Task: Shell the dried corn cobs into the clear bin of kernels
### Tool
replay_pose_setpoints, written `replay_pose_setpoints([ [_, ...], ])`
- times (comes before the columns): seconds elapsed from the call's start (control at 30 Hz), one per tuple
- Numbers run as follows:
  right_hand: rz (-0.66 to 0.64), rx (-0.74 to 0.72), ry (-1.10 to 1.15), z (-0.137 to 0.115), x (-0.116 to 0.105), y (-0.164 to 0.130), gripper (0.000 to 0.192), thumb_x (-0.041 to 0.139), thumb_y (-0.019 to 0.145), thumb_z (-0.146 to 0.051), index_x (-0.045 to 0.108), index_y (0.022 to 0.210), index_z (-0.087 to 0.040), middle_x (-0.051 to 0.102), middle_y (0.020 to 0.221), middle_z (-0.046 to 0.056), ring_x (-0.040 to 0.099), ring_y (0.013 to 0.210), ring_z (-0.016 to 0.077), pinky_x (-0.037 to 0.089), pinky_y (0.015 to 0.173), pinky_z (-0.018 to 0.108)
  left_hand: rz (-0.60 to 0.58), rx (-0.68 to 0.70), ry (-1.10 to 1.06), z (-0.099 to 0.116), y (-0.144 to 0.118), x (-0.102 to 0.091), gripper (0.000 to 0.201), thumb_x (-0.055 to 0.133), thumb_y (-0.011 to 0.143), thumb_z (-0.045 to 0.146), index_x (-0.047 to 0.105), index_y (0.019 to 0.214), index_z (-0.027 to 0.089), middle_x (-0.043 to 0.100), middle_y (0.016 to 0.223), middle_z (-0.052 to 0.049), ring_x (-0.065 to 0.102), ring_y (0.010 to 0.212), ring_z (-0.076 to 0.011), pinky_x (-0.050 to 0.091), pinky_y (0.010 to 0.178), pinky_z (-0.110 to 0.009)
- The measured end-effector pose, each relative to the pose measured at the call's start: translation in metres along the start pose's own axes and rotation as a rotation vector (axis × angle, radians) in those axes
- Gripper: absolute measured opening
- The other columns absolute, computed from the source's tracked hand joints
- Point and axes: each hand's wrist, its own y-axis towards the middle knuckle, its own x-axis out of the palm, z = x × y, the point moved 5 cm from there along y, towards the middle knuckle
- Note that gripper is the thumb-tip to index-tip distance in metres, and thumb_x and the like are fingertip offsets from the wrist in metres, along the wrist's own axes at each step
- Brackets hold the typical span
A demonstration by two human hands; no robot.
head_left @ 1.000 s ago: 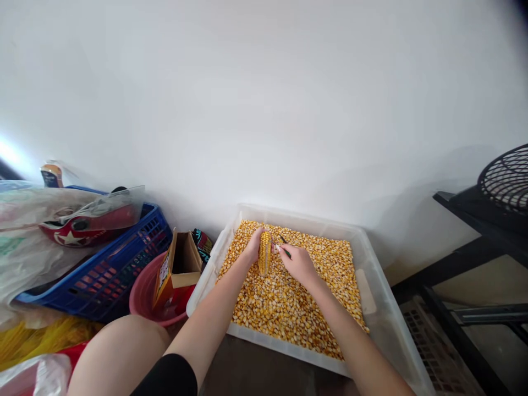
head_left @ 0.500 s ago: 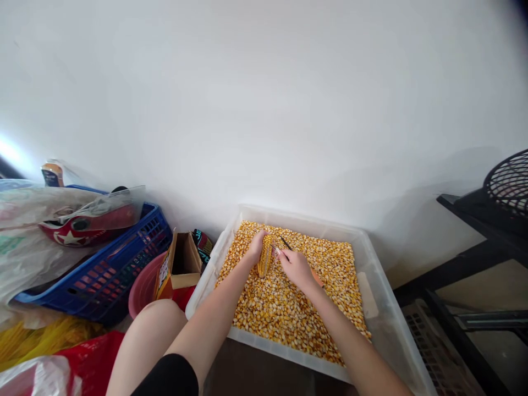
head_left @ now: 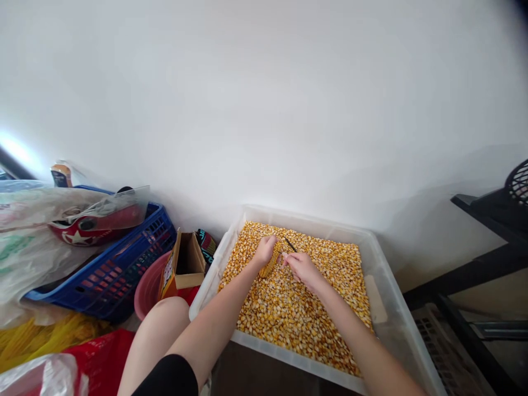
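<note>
My left hand (head_left: 266, 250) is closed around a yellow ear of corn (head_left: 269, 268), which tilts over the loose kernels and is largely covered by the hand. Just to the right, my right hand (head_left: 303, 268) has its fingertips pinched together near the ear's side. What sits in that pinch is too small to make out. A thin dark rod (head_left: 290, 244) shows just above the right hand; whether it is held or lying there I cannot tell. Both hands are over a translucent plastic tub (head_left: 305, 360) holding a thick layer of corn kernels (head_left: 284, 313).
Left of the tub stand an opened cardboard box (head_left: 190, 279), a pink basin (head_left: 144, 286) and a blue basket (head_left: 103, 286) with a red helmet (head_left: 94, 231) and plastic bags. A black frame (head_left: 490, 220) is on the right. A white wall (head_left: 264, 110) rises behind.
The view has shifted, so the surroundings appear slightly farther right. My left hand now covers more of the ear. The right hand has moved slightly right and hides an orange patch seen earlier by the wrist.
</note>
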Motion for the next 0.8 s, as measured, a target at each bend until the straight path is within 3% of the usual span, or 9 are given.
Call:
replay_pose_setpoints([
  [0.37,-0.160,0.030,0.094,-0.005,-0.006,-0.003,0.035,0.051,0.072,-0.051,0.050,0.064,-0.017,0.019,0.035,-0.012,0.012,0.030,0.0031,0.013,0.031,0.017,0.028,0.320,0.481,0.038,-0.006,-0.007,0.022,0.040,0.071,0.026,0.035,0.051,0.018,0.034,0.052,0.004,0.035,0.056,-0.0107,0.028,0.055,-0.022],
  [0.5,-0.174,0.015,0.057,-0.002,-0.005,-0.002,0.035,0.050,0.073,-0.051,0.051,0.064,-0.017,0.019,0.035,-0.012,0.012,0.031,0.0036,0.014,0.032,0.017,0.044,0.427,0.730,0.047,-0.015,-0.007,0.023,0.034,0.074,0.026,0.038,0.052,0.018,0.035,0.051,0.003,0.037,0.055,-0.0118,0.026,0.054,-0.023],
  [0.63,-0.206,-0.034,-0.121,0.001,-0.007,-0.001,0.037,0.048,0.074,-0.050,0.054,0.062,-0.015,0.019,0.036,-0.011,0.016,0.031,0.0036,0.013,0.034,0.018,-0.002,0.430,0.905,0.045,-0.021,-0.002,0.021,0.043,0.070,0.029,0.041,0.052,0.019,0.038,0.049,0.002,0.036,0.052,-0.0127,0.025,0.053,-0.024],
  [0.73,-0.193,-0.077,-0.247,-0.001,-0.011,0.000,0.039,0.046,0.076,-0.050,0.056,0.063,-0.014,0.020,0.038,-0.010,0.019,0.032,0.0037,0.013,0.036,0.018,-0.008,0.419,0.870,0.042,-0.021,-0.002,0.021,0.044,0.069,0.029,0.041,0.051,0.019,0.038,0.048,0.002,0.036,0.051,-0.0120,0.025,0.053,-0.024],
  [0.8,-0.167,-0.092,-0.270,-0.004,-0.014,0.000,0.041,0.044,0.077,-0.051,0.056,0.064,-0.014,0.021,0.038,-0.009,0.020,0.032,0.0039,0.014,0.036,0.018,0.027,0.381,0.696,0.040,-0.018,-0.006,0.021,0.043,0.068,0.027,0.040,0.050,0.018,0.038,0.049,0.003,0.037,0.052,-0.0114,0.027,0.053,-0.023],
])
